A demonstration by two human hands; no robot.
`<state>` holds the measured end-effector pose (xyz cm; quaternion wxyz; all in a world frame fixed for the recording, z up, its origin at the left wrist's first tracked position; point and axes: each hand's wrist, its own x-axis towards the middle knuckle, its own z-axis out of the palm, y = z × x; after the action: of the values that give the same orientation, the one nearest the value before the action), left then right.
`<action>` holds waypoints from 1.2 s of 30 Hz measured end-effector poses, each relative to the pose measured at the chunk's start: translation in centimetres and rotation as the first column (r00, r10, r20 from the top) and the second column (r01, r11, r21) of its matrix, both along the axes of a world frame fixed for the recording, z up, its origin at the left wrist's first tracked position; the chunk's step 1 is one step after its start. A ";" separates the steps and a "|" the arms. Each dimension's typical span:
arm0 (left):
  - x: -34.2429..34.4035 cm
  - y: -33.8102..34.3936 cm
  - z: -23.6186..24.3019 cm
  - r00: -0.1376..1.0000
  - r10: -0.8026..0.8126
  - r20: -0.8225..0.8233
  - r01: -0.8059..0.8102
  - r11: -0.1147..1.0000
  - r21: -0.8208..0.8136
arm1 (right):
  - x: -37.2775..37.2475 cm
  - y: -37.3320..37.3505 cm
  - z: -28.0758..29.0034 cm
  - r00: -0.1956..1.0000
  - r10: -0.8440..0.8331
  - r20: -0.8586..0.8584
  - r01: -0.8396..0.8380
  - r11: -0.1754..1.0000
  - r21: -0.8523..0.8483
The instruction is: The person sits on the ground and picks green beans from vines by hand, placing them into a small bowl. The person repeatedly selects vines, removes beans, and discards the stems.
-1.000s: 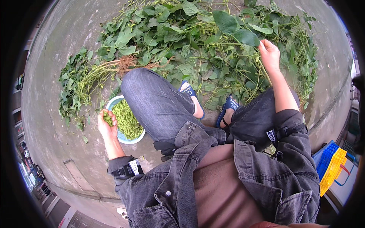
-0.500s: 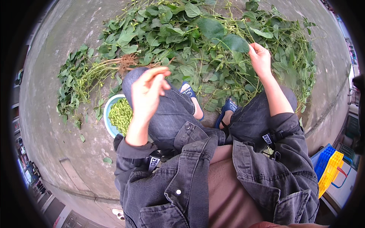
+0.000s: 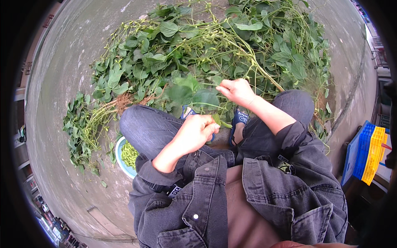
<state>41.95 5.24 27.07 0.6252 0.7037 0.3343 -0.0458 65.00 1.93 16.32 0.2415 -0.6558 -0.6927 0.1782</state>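
My left hand (image 3: 198, 134), over my lap, grips green pods (image 3: 221, 122) that poke out at its fingertips. Just above and to its right, my right hand (image 3: 235, 91) is closed in a pinch on a thin stem with large, blurred green leaves (image 3: 192, 94) at its left. A pale blue bowl (image 3: 120, 159) of picked green pods (image 3: 129, 155) sits left of my bent knee, partly covered by my left arm. A broad heap of bean plants (image 3: 157, 58) lies beyond my feet, with bare podded stalks (image 3: 252, 60) on top and brown roots (image 3: 123, 103) at the left.
I sit low on concrete (image 3: 70, 124), knees bent, blue slippers (image 3: 240, 118) between them and the plants. Stacked blue and yellow plastic crates (image 3: 364, 153) stand at the right. Assorted dark items line the curved far-left edge.
My left hand has risen from beside the bowl to the middle, over my lap. My right hand has moved down and leftward with the leafy stem, closer to it. The view has shifted.
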 end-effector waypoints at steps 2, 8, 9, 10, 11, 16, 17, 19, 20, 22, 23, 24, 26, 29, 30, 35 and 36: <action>-0.1 0.4 2.9 0.987 -0.149 0.056 0.153 0.985 -0.078 | 0.0 -0.6 -2.2 0.986 0.085 0.141 -0.095 0.993 0.071; -0.6 5.1 4.2 0.943 0.266 0.200 -0.220 0.949 -0.225 | 1.1 -0.5 -3.1 0.982 0.185 0.026 -0.185 0.983 -0.003; 0.5 6.5 2.1 0.933 0.317 0.172 -0.289 0.942 -0.172 | 1.3 -0.1 -2.8 0.982 0.184 -0.050 -0.185 0.983 -0.006; 1.1 7.2 0.0 0.908 0.386 0.163 -0.357 0.917 -0.180 | 2.0 0.4 -2.6 0.984 0.098 -0.147 -0.095 0.995 0.026; 1.9 7.5 -2.2 0.883 0.422 0.207 -0.392 0.904 -0.170 | 3.6 0.9 -2.5 0.975 -0.070 -0.211 0.091 0.992 0.089; 6.4 6.9 -8.0 0.775 0.510 0.374 -0.407 0.855 -0.322 | 14.9 3.2 -6.2 0.601 -0.796 -0.064 0.762 0.596 -0.254; 7.1 6.4 -8.1 0.773 0.503 0.386 -0.380 0.855 -0.354 | 15.6 3.4 -7.2 0.558 -0.785 -0.270 0.672 0.618 -0.407; 8.0 5.6 -7.8 0.823 0.445 0.352 -0.327 0.879 -0.347 | 16.2 3.6 -8.0 0.365 -0.800 -0.476 0.533 0.598 -0.598; 8.4 5.3 -7.7 0.824 0.440 0.358 -0.313 0.879 -0.360 | 15.9 3.6 -7.8 0.304 -0.790 -0.532 0.499 0.608 -0.618; 8.9 5.1 -7.6 0.820 0.475 0.319 -0.356 0.860 -0.366 | 15.0 3.4 -6.0 0.166 -0.708 -0.687 0.503 0.660 -0.558; 9.3 5.2 -7.7 0.810 0.498 0.308 -0.384 0.849 -0.363 | 14.4 3.1 -4.8 0.123 -0.652 -0.748 0.486 0.697 -0.527; 9.7 5.3 -7.9 0.808 0.520 0.277 -0.412 0.835 -0.365 | 14.1 2.9 -3.3 0.103 -0.546 -0.832 0.487 0.757 -0.436; 10.9 5.6 -8.1 0.773 0.539 0.334 -0.409 0.826 -0.388 | 13.0 1.7 -0.9 0.126 -0.425 -0.896 0.444 0.832 -0.332; 13.4 5.3 -7.9 0.746 0.527 0.407 -0.398 0.843 -0.363 | 11.1 -0.8 1.5 0.147 -0.354 -0.924 0.381 0.882 -0.278; 14.2 5.1 -7.8 0.748 0.505 0.431 -0.384 0.859 -0.340 | 10.5 -1.7 2.0 0.168 -0.322 -0.932 0.358 0.901 -0.247; 17.1 2.7 -8.0 0.839 0.154 0.522 -0.283 0.942 0.178 | 8.2 -4.8 3.4 0.121 -0.293 -0.948 0.242 0.935 -0.258; 17.4 2.3 -8.3 0.829 0.120 0.546 -0.243 0.957 0.159 | 7.9 -5.0 3.6 0.123 -0.268 -0.956 0.204 0.949 -0.240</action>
<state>59.34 7.55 18.79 0.6122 0.7187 0.2172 0.2479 72.92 -3.04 19.87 0.6382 -0.4916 -0.2558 0.5344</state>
